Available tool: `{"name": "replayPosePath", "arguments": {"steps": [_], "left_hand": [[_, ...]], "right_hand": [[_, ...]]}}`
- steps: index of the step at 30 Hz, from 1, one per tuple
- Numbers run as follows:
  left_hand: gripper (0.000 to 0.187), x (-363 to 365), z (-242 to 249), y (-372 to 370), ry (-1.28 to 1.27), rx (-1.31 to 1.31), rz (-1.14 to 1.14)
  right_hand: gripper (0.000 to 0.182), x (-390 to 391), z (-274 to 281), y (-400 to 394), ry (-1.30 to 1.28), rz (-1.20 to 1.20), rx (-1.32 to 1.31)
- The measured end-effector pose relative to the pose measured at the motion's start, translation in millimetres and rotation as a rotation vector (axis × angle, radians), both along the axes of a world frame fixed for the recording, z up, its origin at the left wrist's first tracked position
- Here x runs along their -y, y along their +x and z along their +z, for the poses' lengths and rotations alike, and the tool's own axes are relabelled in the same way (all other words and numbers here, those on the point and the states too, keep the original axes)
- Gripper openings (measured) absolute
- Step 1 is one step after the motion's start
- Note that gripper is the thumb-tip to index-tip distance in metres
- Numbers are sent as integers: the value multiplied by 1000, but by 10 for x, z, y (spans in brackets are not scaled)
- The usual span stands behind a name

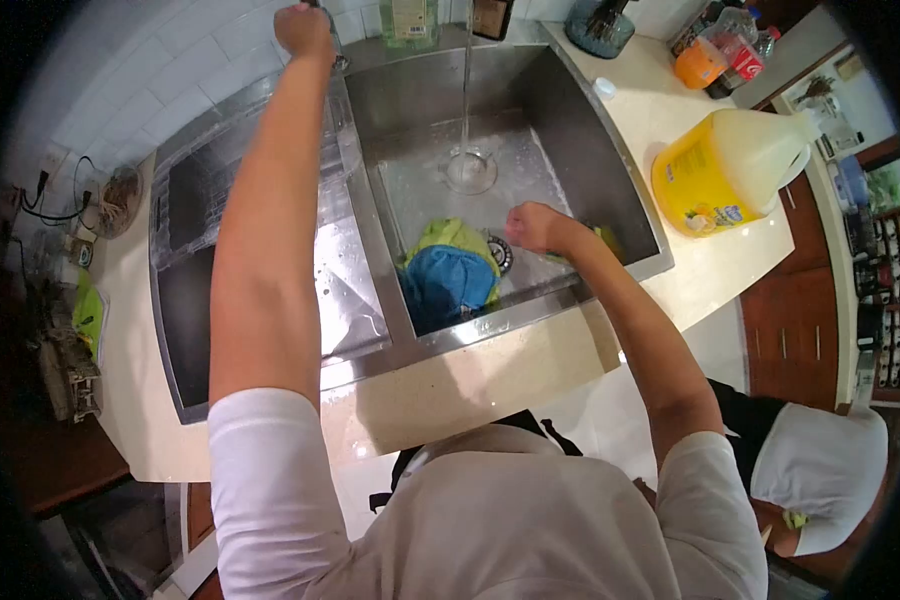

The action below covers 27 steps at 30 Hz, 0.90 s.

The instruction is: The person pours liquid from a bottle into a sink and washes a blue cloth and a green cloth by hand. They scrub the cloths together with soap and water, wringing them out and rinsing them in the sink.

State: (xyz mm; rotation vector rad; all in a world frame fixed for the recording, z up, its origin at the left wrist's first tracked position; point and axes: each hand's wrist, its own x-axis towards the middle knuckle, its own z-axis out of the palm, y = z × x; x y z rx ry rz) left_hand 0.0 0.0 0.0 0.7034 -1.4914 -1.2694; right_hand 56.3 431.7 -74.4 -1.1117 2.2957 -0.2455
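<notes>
My left hand (303, 30) is stretched to the back rim of the sink, its fingers curled beside a slim metal fixture (339, 62); what they grip is hidden. My right hand (538, 228) is a closed fist over the right basin (610, 150), and the inside of the fist does not show. To its left, a wet blue and lime-green cloth (452, 275) lies bunched in the front left corner, near the drain (500, 254). Something yellow-green (607, 240) is partly hidden behind my right wrist. A stream of water (467, 90) falls into the basin.
The left basin (185, 330) has a clear rack or tray (240, 150) across its back. A large yellow jug (725, 170) stands on the right counter, with bottles (740, 60) behind. A glass vase (600, 30) is at the back. At lower right is another person (820, 465).
</notes>
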Motion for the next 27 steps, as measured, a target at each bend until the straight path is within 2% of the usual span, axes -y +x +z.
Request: {"name": "replayPosePath", "arguments": {"steps": [2, 3, 5, 6, 8, 9, 11, 13, 14, 15, 17, 18, 19, 20, 22, 24, 26, 27], "left_hand": [[20, -30, -82, -35, -245, 34, 144], [20, -157, -130, -131, -277, 50, 139], [13, -594, -78, -49, -456, 152, 173], [13, -722, 67, 80, -460, 152, 169], [10, -905, 246, 394, -11, 39, -117], [10, -920, 294, 549, -22, 34, -109], [75, -981, 343, 926, -332, 369, -249], [79, -1474, 467, 1473, -462, 500, -567], [77, -1698, 483, 1736, -250, 433, -881], [75, -1880, 469, 1941, -36, 353, -1183], [65, -2124, 252, 2147, 62, 451, -1405], [60, -2210, 110, 2195, 27, 541, -1412], [55, -2299, 72, 2237, -8, 627, -1416], [55, -2355, 62, 2251, -21, 606, -1396], [39, -2462, 135, 2287, 45, 717, -1297], [34, -2383, 4, 2214, 100, 598, -1221], [31, -2362, 53, 2242, 160, 496, -1154], [34, -2374, 162, 2296, 295, 458, -1119]], "right_hand": [[15, 177, 86, 270, 73, -20, 225], [15, 341, -214, 224, 42, -19, 244], [15, 476, -582, 235, 257, 336, 34], [15, 499, -525, 289, 253, 332, 35], [13, 486, -212, 457, 51, 383, 85], [13, 503, -54, 443, 43, 391, 78], [12, 464, 266, 418, -179, 279, 394], [13, 436, 676, 459, -225, 242, 480], [16, 406, 859, 493, -261, 197, 577], [16, 384, 1004, 505, -262, 207, 558], [19, 344, 1279, 508, -508, 161, 754], [19, 311, 1439, 525, -495, 180, 736], [20, 271, 1611, 535, -574, 93, 736], [21, 221, 1742, 521, -660, 10, 736], [18, 111, 1891, 486, -767, 29, 578], [17, -15, 1970, 421, -788, 7, 483], [16, -106, 1764, 203, -765, 20, 95], [16, -178, 1676, 106, -771, 20, 87]]}}
